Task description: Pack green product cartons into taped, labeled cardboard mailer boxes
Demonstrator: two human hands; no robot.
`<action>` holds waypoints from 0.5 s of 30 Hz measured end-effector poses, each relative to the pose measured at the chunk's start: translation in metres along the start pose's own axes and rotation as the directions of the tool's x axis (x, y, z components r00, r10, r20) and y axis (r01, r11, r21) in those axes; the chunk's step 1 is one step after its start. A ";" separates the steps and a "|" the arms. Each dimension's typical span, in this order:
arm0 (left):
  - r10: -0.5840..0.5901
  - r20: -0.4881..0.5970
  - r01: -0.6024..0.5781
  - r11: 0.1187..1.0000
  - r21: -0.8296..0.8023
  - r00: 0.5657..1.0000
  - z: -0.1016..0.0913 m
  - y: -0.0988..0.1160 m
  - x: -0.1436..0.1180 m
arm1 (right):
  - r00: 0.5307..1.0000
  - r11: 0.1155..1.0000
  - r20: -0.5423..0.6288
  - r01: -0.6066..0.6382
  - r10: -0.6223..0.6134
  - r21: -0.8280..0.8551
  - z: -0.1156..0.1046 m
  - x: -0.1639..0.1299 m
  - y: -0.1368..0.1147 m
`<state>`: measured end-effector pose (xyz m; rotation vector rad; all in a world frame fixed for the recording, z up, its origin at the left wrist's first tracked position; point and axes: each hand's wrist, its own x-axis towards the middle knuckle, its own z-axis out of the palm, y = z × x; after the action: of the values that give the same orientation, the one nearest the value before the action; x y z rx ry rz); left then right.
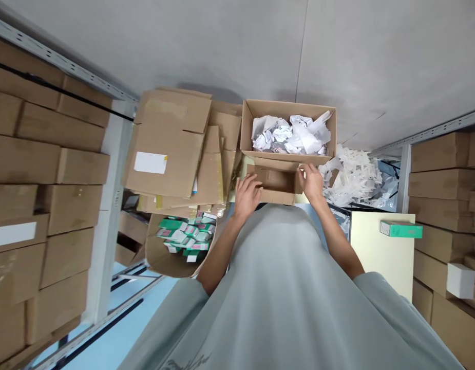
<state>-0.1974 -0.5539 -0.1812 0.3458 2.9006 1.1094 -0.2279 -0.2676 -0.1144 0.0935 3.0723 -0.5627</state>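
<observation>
A small open brown cardboard box [276, 181] sits in front of me between both hands. My left hand [246, 195] grips its left wall, fingers curled over the edge. My right hand [311, 181] holds its right wall and top corner. Right behind it stands a larger open carton [248, 123] full of crumpled white paper [291, 134]. My grey shirt hides the lower part of the small box.
Flattened cartons [171, 144] lie stacked at the left, above an open box of green and pink packets [185, 235]. Shredded white paper [355, 174] is piled at the right. A green packet [401, 229] rests on a cream surface [376, 252]. Shelves of brown cartons [40, 195] flank both sides.
</observation>
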 end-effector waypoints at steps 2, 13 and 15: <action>-0.013 -0.046 0.013 1.000 -0.011 0.999 -0.005 0.007 0.009 | 0.995 0.998 -0.086 0.057 -0.056 0.017 -0.011 0.009 0.001; -0.409 -0.116 0.399 0.912 -0.097 0.905 0.004 -0.010 0.063 | 0.999 0.991 0.045 0.028 -0.022 -0.131 -0.036 0.097 -0.018; -0.438 -0.077 0.428 0.895 -0.123 0.895 0.005 -0.018 0.068 | 0.997 0.980 0.049 -0.044 0.055 -0.194 -0.038 0.103 -0.021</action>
<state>-0.2665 -0.5492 -0.1926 -0.3602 2.7770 1.2121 -0.3318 -0.2676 -0.0743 0.1481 3.0421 -0.2582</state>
